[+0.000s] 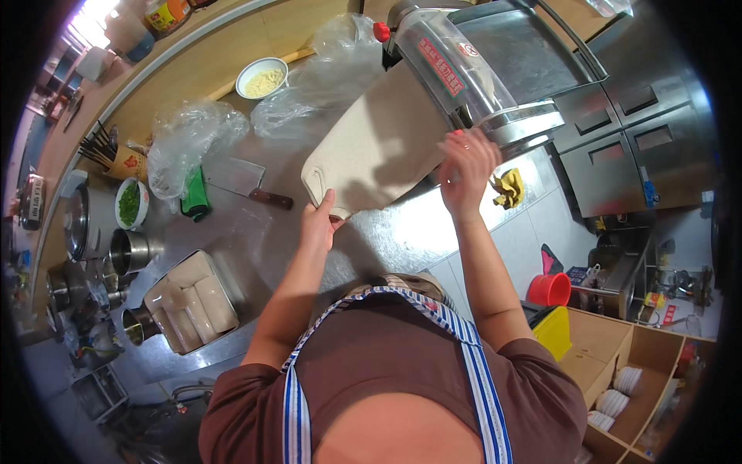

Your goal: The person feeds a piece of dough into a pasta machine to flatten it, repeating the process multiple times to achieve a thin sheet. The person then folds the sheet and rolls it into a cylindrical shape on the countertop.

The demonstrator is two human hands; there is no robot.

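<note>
A wide sheet of dough [377, 139] stretches from the rollers of a metal dough-sheeting machine [452, 64] down towards me. My left hand [320, 217] grips the folded near end of the sheet, thumb on top. My right hand [470, 168] is raised beside the machine's near end, its fingers together and slightly blurred; it seems to hold nothing, though the palm is partly hidden. A red knob [381, 32] sits at the machine's far end.
A cleaver [237, 177] lies on the steel worktop [255, 232], near a green cloth [195, 197] and crumpled plastic bags [185, 139]. Further left are a bowl of chopped greens [132, 203], a steel pot [128, 251] and a tray of dough pieces [230, 293]. A bowl of yellowish crumbs [262, 78] stands at the back.
</note>
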